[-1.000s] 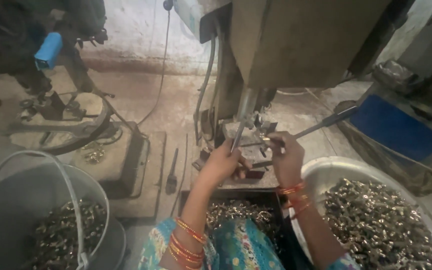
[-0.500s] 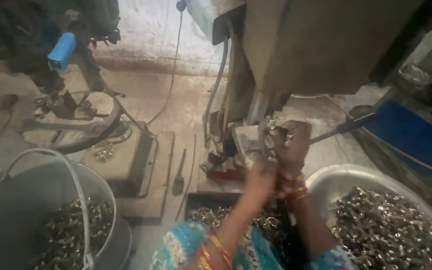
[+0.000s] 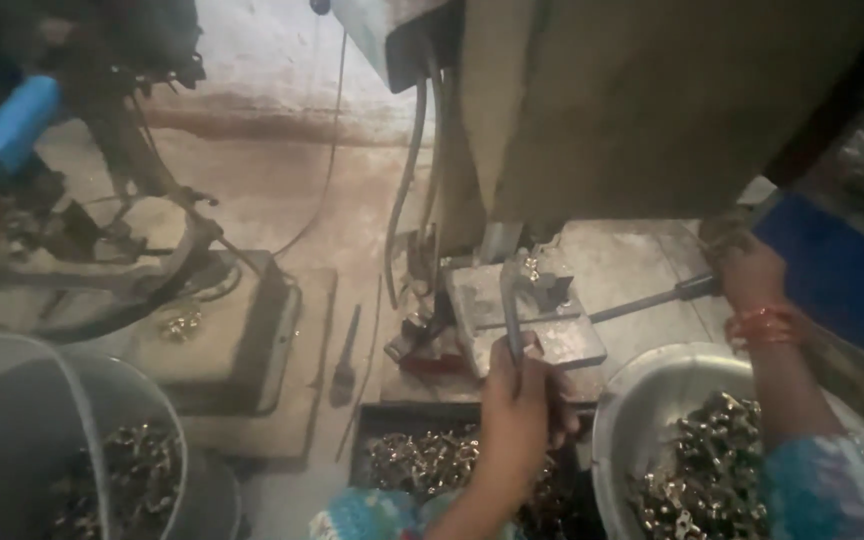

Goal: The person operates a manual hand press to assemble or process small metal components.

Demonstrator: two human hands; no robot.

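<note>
Left hand (image 3: 517, 400): grip closed round one thin metal rod (image 3: 509, 305), rod upright, tip over press plate (image 3: 527, 315) just above grip. Right hand (image 3: 747, 270): grip wrapped on end of one lever handle (image 3: 652, 298), which runs left toward plate. Three containers of small metal parts: tray (image 3: 422, 460) beneath left grip, basin (image 3: 622, 420) below right grip, bucket (image 3: 102, 470) well left.

Press bed and floor
Steel block (image 3: 527, 320) on press bed (image 3: 632, 265); floor (image 3: 282, 190) carries bucket (image 3: 42, 440), basin (image 3: 632, 430), tray (image 3: 422, 460) of metal parts.
</note>
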